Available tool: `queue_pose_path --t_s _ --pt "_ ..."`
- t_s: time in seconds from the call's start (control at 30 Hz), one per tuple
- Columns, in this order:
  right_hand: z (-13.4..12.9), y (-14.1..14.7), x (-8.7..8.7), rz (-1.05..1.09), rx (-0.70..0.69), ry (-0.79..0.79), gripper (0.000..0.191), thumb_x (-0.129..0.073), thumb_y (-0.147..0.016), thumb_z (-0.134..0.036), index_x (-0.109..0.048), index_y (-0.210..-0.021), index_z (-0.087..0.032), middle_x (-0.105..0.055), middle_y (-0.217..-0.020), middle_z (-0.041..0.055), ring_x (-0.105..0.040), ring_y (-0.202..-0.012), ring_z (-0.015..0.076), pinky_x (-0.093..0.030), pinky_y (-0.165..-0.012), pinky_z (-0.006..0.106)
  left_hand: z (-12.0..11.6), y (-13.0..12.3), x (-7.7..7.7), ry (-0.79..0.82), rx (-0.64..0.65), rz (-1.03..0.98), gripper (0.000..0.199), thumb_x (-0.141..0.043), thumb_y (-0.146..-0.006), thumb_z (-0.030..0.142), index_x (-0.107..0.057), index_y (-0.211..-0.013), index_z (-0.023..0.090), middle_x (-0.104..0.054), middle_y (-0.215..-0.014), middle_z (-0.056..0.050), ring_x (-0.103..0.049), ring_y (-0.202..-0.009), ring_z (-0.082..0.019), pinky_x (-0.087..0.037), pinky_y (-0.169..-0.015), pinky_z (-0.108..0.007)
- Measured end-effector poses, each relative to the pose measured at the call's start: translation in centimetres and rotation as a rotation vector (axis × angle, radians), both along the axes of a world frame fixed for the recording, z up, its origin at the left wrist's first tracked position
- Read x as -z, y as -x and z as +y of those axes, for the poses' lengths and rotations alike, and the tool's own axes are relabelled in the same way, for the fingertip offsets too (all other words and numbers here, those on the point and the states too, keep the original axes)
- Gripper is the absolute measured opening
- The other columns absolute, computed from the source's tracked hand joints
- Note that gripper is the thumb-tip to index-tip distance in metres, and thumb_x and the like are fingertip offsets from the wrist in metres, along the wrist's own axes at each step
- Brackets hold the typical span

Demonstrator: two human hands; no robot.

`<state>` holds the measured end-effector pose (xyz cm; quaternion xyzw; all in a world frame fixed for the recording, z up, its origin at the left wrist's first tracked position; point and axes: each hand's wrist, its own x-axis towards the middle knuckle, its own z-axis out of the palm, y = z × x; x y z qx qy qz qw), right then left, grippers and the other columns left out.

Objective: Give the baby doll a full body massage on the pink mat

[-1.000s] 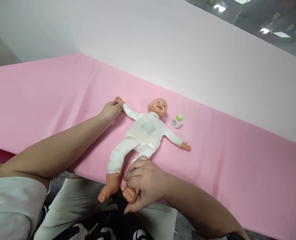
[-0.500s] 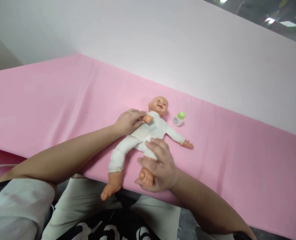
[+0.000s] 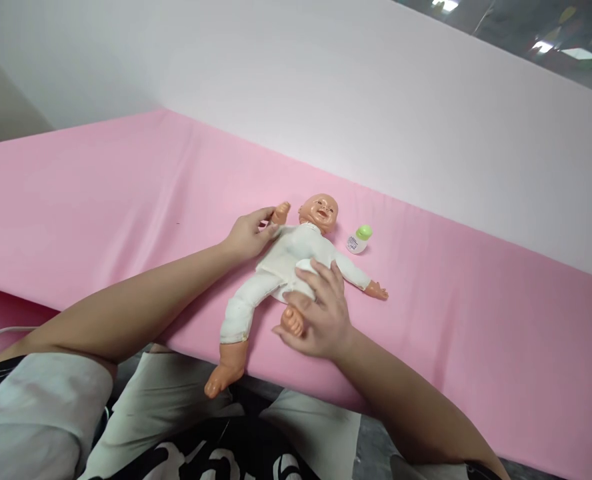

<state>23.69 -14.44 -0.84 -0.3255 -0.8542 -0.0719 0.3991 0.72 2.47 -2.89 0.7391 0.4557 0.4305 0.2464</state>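
A baby doll point(image 3: 301, 250) with a white cloth body and hard plastic head, hands and feet lies on its back on the pink-covered table. My left hand point(image 3: 250, 235) grips the doll's arm by the wrist, the small plastic hand poking up past my fingers. Around the doll's bent leg, my right hand point(image 3: 321, 310) is wrapped, its foot showing between my thumb and fingers. The doll's other leg hangs over the table's front edge, and its other arm stretches out to the right.
A small clear bottle with a green cap point(image 3: 359, 240) stands beside the doll's head. Pink cloth point(image 3: 476, 320) covers the table, with a white wall point(image 3: 376, 100) behind it. A white cable point(image 3: 6, 331) runs at the left edge.
My left hand has moved the doll's arm outward and up, away from its chest. My right hand has pushed the held leg up toward the doll's belly, bending it more.
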Motion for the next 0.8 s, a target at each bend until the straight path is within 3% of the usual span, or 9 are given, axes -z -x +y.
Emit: queue_pose_path --t_s 0.07,0.2,0.3,0.37,0.47,0.6,0.7,0.8 --pt "-1.1 0.6 0.0 -0.023 -0.069 0.001 0.049 -0.08 -0.076 -0.067 -0.07 -0.108 -0.033 -0.073 -0.12 0.0057 -0.058 -0.133 0.0372 -0.022 -0.128 0.066 1.0 0.9 0.3 0.092 -0.07 -0.121 0.049 -0.063 -0.095 0.043 -0.065 -0.139 0.022 -0.076 -0.131 -0.008 -0.072 -0.111 -0.027 -0.056 -0.1 -0.041" --pt "-2.3 1.8 1.3 -0.074 -0.327 0.16 0.06 -0.078 -0.07 -0.082 -0.072 -0.097 -0.028 -0.074 -0.098 0.0041 -0.063 -0.113 0.0303 -0.045 -0.108 0.052 3.4 3.1 1.1 0.276 -0.21 -0.277 0.038 -0.073 -0.087 0.044 -0.071 -0.114 0.017 -0.079 -0.099 -0.01 -0.074 -0.089 -0.025 -0.059 -0.088 -0.041" --pt "-2.6 2.7 2.7 -0.128 -0.439 0.283 0.064 -0.075 -0.072 -0.086 -0.071 -0.089 -0.024 -0.072 -0.087 0.0029 -0.063 -0.096 0.0244 -0.048 -0.09 0.044 4.5 4.1 1.5 0.439 -0.218 -0.487 0.034 -0.08 -0.081 0.039 -0.069 -0.102 0.014 -0.076 -0.086 -0.011 -0.074 -0.079 -0.023 -0.061 -0.084 -0.042" --pt "-2.7 3.1 3.2 -0.187 -0.441 0.317 0.064 -0.073 -0.075 -0.086 -0.07 -0.088 -0.023 -0.072 -0.086 0.0026 -0.062 -0.095 0.0234 -0.047 -0.088 0.043 4.6 4.3 1.6 0.468 -0.176 -0.537 0.036 -0.083 -0.079 0.036 -0.069 -0.103 0.013 -0.076 -0.086 -0.011 -0.075 -0.08 -0.023 -0.062 -0.085 -0.042" --pt "-2.8 3.1 3.1 -0.24 -0.433 0.305 0.063 -0.071 -0.078 -0.084 -0.07 -0.09 -0.023 -0.074 -0.091 0.004 -0.063 -0.104 0.0251 -0.047 -0.095 0.044 3.9 4.2 1.2 0.352 -0.119 -0.438 0.046 -0.08 -0.082 0.039 -0.07 -0.119 0.015 -0.078 -0.098 -0.011 -0.075 -0.088 -0.024 -0.062 -0.087 -0.042" --pt "-3.0 2.3 1.2 -0.067 -0.413 0.133 0.059 -0.076 -0.078 -0.077 -0.071 -0.103 -0.024 -0.076 -0.109 0.0069 -0.063 -0.122 0.0288 -0.048 -0.108 0.048 1.6 3.1 0.2 0.077 -0.074 -0.165 0.046 -0.068 -0.093 0.044 -0.069 -0.133 0.02 -0.078 -0.118 -0.009 -0.074 -0.104 -0.026 -0.058 -0.095 -0.039" --pt "-2.6 1.3 -0.2 0.096 -0.267 -0.014 0.053 -0.077 -0.083 -0.065 -0.068 -0.117 -0.025 -0.068 -0.135 0.0131 -0.058 -0.136 0.0348 -0.047 -0.117 0.056 -0.1 1.7 -0.4 -0.111 0.044 0.12 0.048 -0.06 -0.099 0.046 -0.067 -0.141 0.022 -0.076 -0.131 -0.009 -0.071 -0.117 -0.03 -0.056 -0.101 -0.042" --pt "-1.2 0.3 -0.3 0.179 -0.111 -0.059 0.051 -0.075 -0.088 -0.056 -0.062 -0.127 -0.025 -0.052 -0.153 0.0176 -0.047 -0.148 0.0412 -0.043 -0.12 0.066 -0.9 0.4 -0.3 -0.305 0.181 0.397 0.051 -0.053 -0.103 0.045 -0.064 -0.147 0.02 -0.072 -0.139 -0.011 -0.067 -0.127 -0.032 -0.05 -0.113 -0.048"
